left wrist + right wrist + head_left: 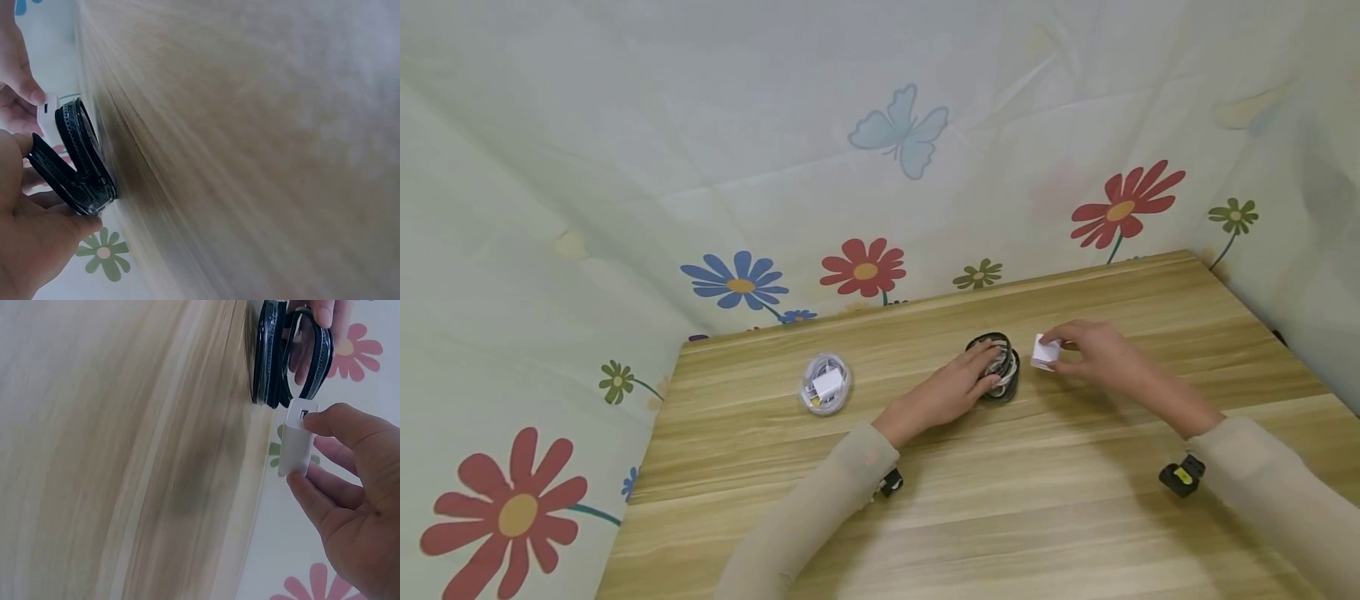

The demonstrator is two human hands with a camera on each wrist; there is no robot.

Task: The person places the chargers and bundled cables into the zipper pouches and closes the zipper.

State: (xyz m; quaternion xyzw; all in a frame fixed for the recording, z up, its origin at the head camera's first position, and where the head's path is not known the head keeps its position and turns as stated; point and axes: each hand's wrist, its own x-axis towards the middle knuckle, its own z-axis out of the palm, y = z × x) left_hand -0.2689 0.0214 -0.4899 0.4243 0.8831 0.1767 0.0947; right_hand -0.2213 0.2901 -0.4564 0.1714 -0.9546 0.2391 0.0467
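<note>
No readable writing; right hand (pixel 1097 354) pinches a seemingly unmarked white charger (pixel 1044 352).

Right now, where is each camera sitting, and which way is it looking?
Head: sits high, looks down at the wooden table; shows both forearms, left hand and right hand.
Left wrist: sits behind the left hand, looks along the table at the open black round case.
Right wrist: sits behind the right hand, looks at the white charger it pinches.
Shared: all three views show the case and charger.
</note>
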